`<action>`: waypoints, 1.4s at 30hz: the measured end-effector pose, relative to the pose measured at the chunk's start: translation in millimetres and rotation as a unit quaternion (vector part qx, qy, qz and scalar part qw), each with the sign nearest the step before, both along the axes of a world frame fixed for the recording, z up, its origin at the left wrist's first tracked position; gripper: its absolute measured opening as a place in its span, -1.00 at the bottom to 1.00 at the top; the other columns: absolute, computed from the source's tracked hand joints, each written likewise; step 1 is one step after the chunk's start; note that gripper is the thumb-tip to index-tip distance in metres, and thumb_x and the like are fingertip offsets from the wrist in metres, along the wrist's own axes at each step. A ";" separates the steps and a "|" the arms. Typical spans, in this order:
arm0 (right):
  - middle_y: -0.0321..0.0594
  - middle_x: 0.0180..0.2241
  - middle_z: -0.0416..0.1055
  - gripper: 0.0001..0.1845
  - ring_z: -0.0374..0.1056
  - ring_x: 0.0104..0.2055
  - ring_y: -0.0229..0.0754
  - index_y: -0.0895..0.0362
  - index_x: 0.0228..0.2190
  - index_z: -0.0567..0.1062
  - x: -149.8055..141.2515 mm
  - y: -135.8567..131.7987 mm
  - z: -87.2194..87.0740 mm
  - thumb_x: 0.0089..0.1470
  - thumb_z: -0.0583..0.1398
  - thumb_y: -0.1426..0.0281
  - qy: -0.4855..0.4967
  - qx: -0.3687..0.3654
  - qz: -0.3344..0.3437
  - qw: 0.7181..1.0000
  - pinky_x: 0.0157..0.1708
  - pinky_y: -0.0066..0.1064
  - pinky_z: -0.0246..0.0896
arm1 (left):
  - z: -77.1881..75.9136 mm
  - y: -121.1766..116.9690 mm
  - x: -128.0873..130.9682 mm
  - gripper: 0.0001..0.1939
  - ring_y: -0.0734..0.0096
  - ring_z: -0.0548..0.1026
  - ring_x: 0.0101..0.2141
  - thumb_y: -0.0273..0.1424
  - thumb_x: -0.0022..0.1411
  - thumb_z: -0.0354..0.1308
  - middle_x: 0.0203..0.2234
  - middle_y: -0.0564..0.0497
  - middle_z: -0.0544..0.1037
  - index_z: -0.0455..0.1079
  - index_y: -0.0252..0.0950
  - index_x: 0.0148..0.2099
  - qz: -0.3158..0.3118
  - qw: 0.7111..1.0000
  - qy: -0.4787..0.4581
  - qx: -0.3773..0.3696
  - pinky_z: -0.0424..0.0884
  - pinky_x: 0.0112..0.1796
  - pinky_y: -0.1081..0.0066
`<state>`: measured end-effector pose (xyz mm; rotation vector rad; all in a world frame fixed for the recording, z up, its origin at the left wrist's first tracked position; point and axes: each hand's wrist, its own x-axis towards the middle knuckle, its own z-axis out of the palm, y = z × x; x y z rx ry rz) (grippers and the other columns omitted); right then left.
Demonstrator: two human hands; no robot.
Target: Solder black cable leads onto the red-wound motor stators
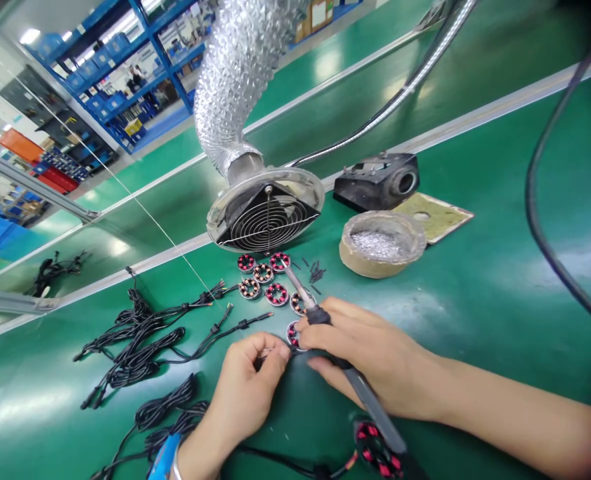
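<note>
My right hand [375, 353] is wrapped around a soldering iron [373, 400]; its metal tip points away from me, over several small motor stators with red or copper windings. My left hand [255, 373] has thumb and forefinger pinched together beside the nearest stator [292, 335]. What they pinch is mostly hidden; a bit of something dark shows between the two hands. Part of that stator lies behind my right fingers. Another stator [375, 448], red-wound and joined to a black cable, lies below my right hand.
A fume extractor hood [270, 220] on a silver duct [240, 80] stands behind the stators. Bundled black cables [135, 340] lie at left. To the right are a round tub of silvery shavings [383, 263], a black soldering-iron stand [375, 183] and small black tubes [317, 272].
</note>
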<state>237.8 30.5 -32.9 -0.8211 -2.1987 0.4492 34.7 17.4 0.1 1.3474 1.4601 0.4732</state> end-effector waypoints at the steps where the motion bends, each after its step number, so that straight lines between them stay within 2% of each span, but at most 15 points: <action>1: -0.19 -0.43 0.34 -0.87 0.18 -0.35 -0.13 0.12 -0.29 0.39 -0.2 -1.3 -0.1 0.17 0.07 0.55 0.000 0.000 -0.001 1.000 -0.39 -0.38 0.15 | 0.3 -0.3 -0.2 -0.67 0.54 0.13 -0.55 -0.18 0.26 0.10 -0.61 0.15 0.23 0.35 -0.33 -0.41 -0.004 1.000 0.003 -0.001 0.07 -0.52 0.53; 6: -0.23 -0.45 0.33 -0.87 0.12 -0.39 -0.16 0.12 -0.24 0.36 -4.4 -6.9 -1.6 0.16 0.10 0.56 0.035 -0.004 -0.004 0.999 -0.42 -0.40 0.07 | -0.6 -5.6 0.4 -0.68 0.52 0.13 -0.54 -0.19 0.28 0.06 -0.60 0.14 0.23 0.38 -0.33 -0.39 -0.029 0.999 0.022 0.007 0.06 -0.52 0.51; 12: -0.25 -0.42 0.38 -0.78 0.12 -0.39 -0.19 0.09 -0.18 0.35 -10.1 -7.4 -5.2 0.21 0.05 0.60 0.058 -0.040 0.039 0.997 -0.37 -0.38 0.07 | 0.9 -12.5 3.1 -0.69 0.53 0.11 -0.56 -0.24 0.30 0.03 -0.62 0.15 0.22 0.40 -0.33 -0.39 -0.058 0.997 0.042 0.029 0.03 -0.54 0.51; 18: -0.31 -0.52 0.25 -0.81 0.07 -0.43 -0.20 0.09 -0.25 0.37 -8.9 -8.8 -3.2 0.20 0.05 0.60 0.048 -0.021 0.027 0.998 -0.43 -0.41 0.00 | 3.7 -13.1 -1.4 -0.77 0.56 0.15 -0.58 -0.36 0.29 0.01 -0.64 0.17 0.26 0.36 -0.31 -0.40 -0.060 0.996 0.048 0.043 0.06 -0.55 0.54; 21: -0.32 -0.51 0.25 -0.78 0.07 -0.43 -0.20 0.08 -0.22 0.36 -8.8 -9.2 -1.0 0.18 0.06 0.61 0.052 -0.024 0.031 0.998 -0.43 -0.42 0.00 | 1.6 -13.2 -3.7 -0.76 0.56 0.18 -0.57 -0.38 0.29 0.02 -0.62 0.16 0.30 0.38 -0.31 -0.41 -0.075 0.994 0.060 0.053 0.09 -0.53 0.54; 28: -0.27 -0.33 0.44 -0.77 0.14 -0.37 -0.20 0.06 -0.13 0.31 -9.5 -5.2 0.5 0.21 0.05 0.58 0.060 -0.102 0.076 0.990 -0.33 -0.37 0.08 | 1.7 -12.3 -2.4 -0.78 0.54 0.24 -0.54 -0.42 0.28 0.04 -0.60 0.15 0.36 0.43 -0.29 -0.40 -0.088 0.988 0.082 0.093 0.15 -0.48 0.53; 34: -0.32 -0.40 0.34 -0.75 0.17 -0.37 -0.20 0.06 -0.16 0.25 -11.5 -10.4 -3.1 0.19 0.02 0.62 0.067 -0.131 0.048 0.988 -0.30 -0.35 0.12 | 7.2 -20.6 5.1 -0.81 0.49 0.40 -0.50 -0.44 0.25 0.05 -0.54 0.08 0.51 0.46 -0.28 -0.37 -0.086 0.982 0.096 0.138 0.28 -0.42 0.51; 37: -0.33 -0.45 0.30 -0.71 0.14 -0.39 -0.18 0.06 -0.17 0.24 -12.5 -17.1 -6.0 0.15 0.00 0.66 0.056 -0.108 0.010 0.993 -0.36 -0.37 0.09 | 11.2 -33.4 12.2 -0.87 0.42 0.48 -0.48 -0.48 0.12 0.10 -0.47 0.03 0.56 0.47 -0.30 -0.29 -0.096 0.985 0.075 0.119 0.38 -0.42 0.49; 40: -0.33 -0.50 0.29 -0.68 0.11 -0.43 -0.17 0.07 -0.17 0.26 -14.1 -21.1 -8.4 0.12 0.00 0.68 0.054 -0.062 -0.005 0.997 -0.42 -0.39 0.07 | 16.6 -41.3 13.5 -0.60 0.26 0.57 -0.37 -0.55 -0.08 0.11 -0.33 -0.05 0.62 0.47 -0.33 -0.11 -0.126 0.982 0.070 0.122 0.51 -0.30 0.39; 42: -0.30 -0.48 0.33 -0.69 0.13 -0.43 -0.17 0.08 -0.15 0.27 -15.5 -20.8 -8.8 0.13 0.00 0.66 0.057 -0.035 0.003 0.998 -0.42 -0.38 0.11 | 21.1 -40.0 8.4 -0.52 0.20 0.59 -0.29 -0.59 -0.07 0.07 -0.24 -0.06 0.63 0.46 -0.28 -0.04 -0.169 0.970 0.105 0.141 0.52 -0.20 0.32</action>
